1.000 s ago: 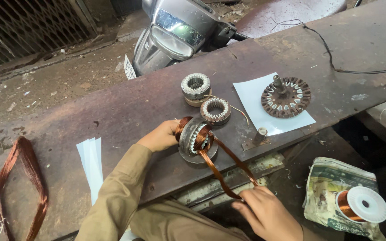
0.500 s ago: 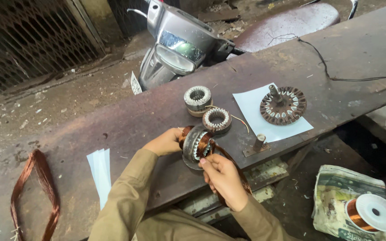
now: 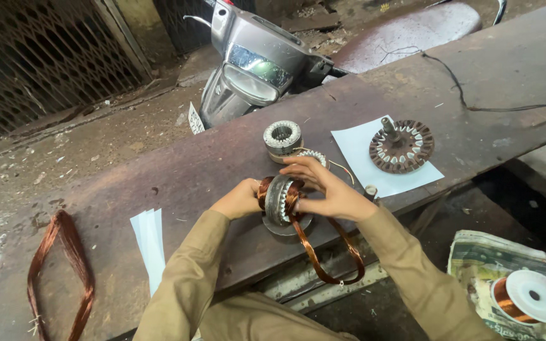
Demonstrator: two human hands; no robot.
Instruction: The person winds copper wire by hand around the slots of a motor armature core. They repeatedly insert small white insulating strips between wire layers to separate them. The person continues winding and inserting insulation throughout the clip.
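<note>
A round metal stator core (image 3: 279,201) stands on edge on the rusty steel bench (image 3: 178,170). My left hand (image 3: 240,198) grips its left side. My right hand (image 3: 323,188) reaches over its top and right side, fingers on the copper winding. A long loop of copper wire coil (image 3: 330,252) hangs from the core down past the bench's front edge. Both sleeves are khaki.
Two more wound stators, the farther stator (image 3: 282,135) and a nearer one (image 3: 314,158), lie behind my hands. A brown stator with a shaft (image 3: 402,146) rests on white paper (image 3: 355,145). Left lie white paper strips (image 3: 149,243) and a copper coil loop (image 3: 58,265). A wire spool (image 3: 529,297) sits low right; a scooter (image 3: 254,63) stands behind.
My right hand has come up from the low hanging wire loop to the top of the core. The view has shifted closer and slightly left.
</note>
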